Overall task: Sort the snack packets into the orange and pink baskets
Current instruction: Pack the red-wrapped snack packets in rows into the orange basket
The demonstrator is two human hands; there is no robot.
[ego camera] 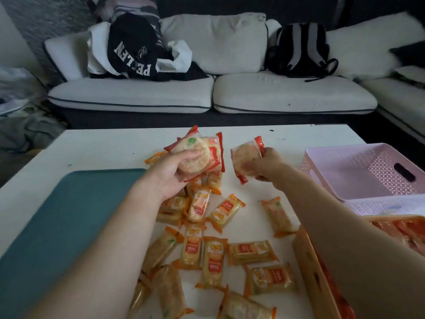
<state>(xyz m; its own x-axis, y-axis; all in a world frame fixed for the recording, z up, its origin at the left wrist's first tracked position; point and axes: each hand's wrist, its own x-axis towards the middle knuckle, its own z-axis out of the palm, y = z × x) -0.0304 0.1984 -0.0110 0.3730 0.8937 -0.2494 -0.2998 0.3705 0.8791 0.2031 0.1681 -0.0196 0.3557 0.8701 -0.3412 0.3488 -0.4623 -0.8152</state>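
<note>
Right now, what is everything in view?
Red packets: about four, red-edged, in the hands.
Orange packets: over a dozen, orange-edged, loose on the table.
Pink basket: one, pink, table's right.
Orange basket: one, orange, near right, reddish packets inside.
Mat: one, teal, table's left.
Table: one, white, foreground.
Sofa: one, white cushions, behind table.
Backpack: one, black, on sofa.
Garment: one, black, white letters, on sofa.
Left hand: grips a stack of red packets.
Right hand: pinches one red packet.
</note>
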